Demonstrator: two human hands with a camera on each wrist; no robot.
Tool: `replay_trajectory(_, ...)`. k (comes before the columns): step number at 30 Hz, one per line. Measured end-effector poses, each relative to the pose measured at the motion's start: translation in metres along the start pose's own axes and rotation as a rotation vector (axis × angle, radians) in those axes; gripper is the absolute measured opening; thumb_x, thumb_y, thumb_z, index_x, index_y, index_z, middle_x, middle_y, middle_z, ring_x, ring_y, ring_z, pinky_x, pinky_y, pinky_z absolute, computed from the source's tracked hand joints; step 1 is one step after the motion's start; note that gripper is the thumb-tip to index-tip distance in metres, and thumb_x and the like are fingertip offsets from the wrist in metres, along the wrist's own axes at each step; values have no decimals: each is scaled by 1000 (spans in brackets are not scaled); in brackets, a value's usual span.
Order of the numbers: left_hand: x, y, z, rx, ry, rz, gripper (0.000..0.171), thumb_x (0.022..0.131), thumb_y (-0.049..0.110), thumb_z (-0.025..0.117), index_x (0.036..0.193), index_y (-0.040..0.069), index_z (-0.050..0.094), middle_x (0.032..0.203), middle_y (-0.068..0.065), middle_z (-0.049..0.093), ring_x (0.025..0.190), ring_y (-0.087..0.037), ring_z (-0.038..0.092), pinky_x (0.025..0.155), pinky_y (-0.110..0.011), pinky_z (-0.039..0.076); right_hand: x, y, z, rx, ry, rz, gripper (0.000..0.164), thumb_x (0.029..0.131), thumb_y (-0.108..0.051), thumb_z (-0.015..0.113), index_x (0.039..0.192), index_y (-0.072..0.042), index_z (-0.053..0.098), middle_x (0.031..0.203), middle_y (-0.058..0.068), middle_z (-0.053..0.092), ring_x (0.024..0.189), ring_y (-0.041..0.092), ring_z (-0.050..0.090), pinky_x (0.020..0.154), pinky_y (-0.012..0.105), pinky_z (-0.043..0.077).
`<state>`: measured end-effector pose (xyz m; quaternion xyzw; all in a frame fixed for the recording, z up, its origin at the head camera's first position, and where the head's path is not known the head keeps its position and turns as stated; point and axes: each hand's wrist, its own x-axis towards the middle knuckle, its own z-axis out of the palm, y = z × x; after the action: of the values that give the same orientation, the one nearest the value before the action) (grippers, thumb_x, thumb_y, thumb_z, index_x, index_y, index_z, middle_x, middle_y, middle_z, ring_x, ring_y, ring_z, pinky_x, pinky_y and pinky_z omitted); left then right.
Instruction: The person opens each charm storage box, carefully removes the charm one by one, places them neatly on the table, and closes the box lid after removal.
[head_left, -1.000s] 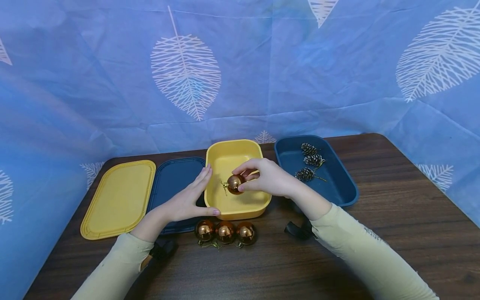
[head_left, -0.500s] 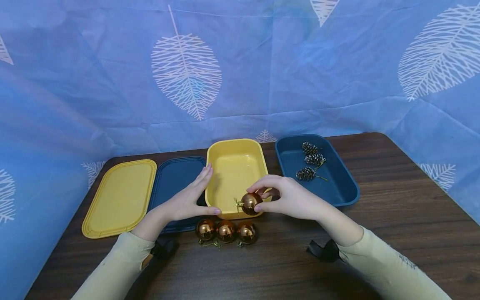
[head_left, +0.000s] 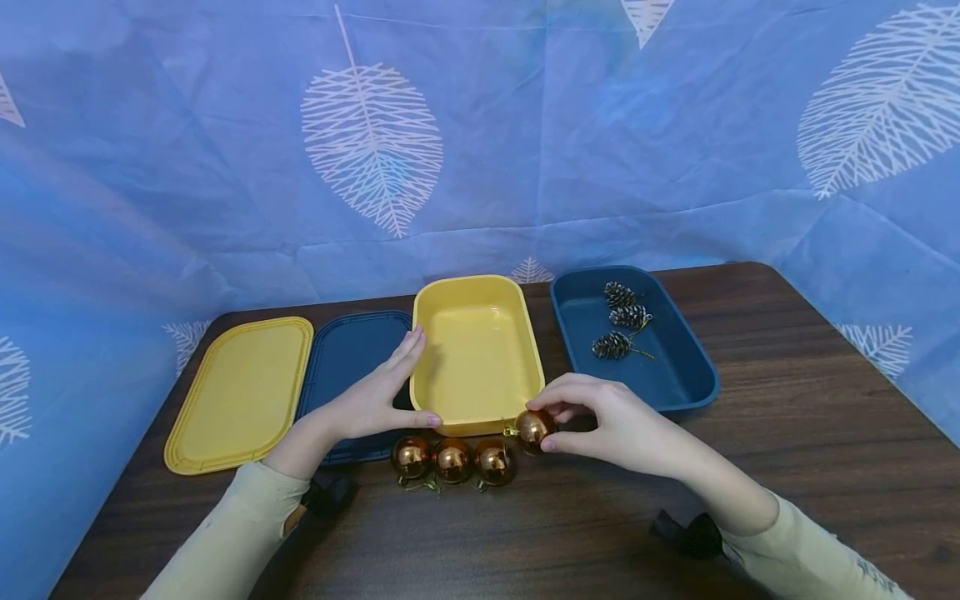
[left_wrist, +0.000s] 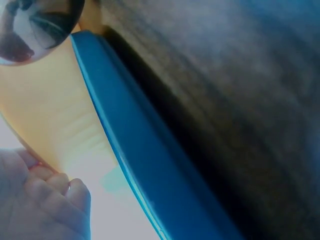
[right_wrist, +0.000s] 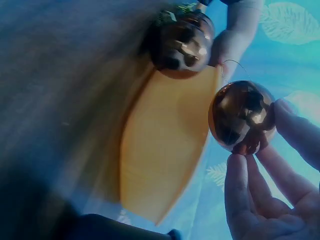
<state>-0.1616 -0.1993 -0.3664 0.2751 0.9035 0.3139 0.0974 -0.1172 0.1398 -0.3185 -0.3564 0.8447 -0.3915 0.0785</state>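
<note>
Head view: right hand (head_left: 615, 425) pinches a brown ball (head_left: 536, 430) at the near right corner of the yellow box (head_left: 480, 350), next to a row of three balls (head_left: 452, 462). Left hand (head_left: 375, 400) spread at the box's left side. Pine cones (head_left: 612, 345) in the blue box (head_left: 667, 367) appear only here.

Right wrist view: thumb and several fingertips on the pinched ball, a grip partly hidden from above; row of balls overlapped, hard to count.

Left wrist view: blue lid (head_left: 352, 342) edge-on, one ball past its corner.
</note>
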Motion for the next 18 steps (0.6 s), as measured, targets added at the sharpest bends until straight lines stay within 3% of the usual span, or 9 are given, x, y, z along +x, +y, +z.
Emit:
replay_trajectory(6,-1,1,0,8,-1,-1,112,81,56,69,154,14,-6,159,-1,-14,144,-21,-10,111,-54,15,-7,8,6,12,-20,39,33,86,-30,73,115,-17,67,112,-7,61,90,9,58,78,32,52)
replay_trajectory(13,-1,1,0,2,0,-1,111,81,55,69,153,19,-8,159,-1,-14,144,-23,-10,111,-54,15,-10,16,12,-21,-23,80,33,85,-29,74,114,-15,67,111,-3,62,91,9,60,77,31,53)
replay_trajectory(18,-1,0,0,0,0,-2,111,81,55,69,154,14,-6,159,-1,-14,144,-22,-10,112,-54,14,-10,22,16,-18,-40,105,35,85,-28,73,116,-13,66,114,-1,61,93,10,61,78,30,53)
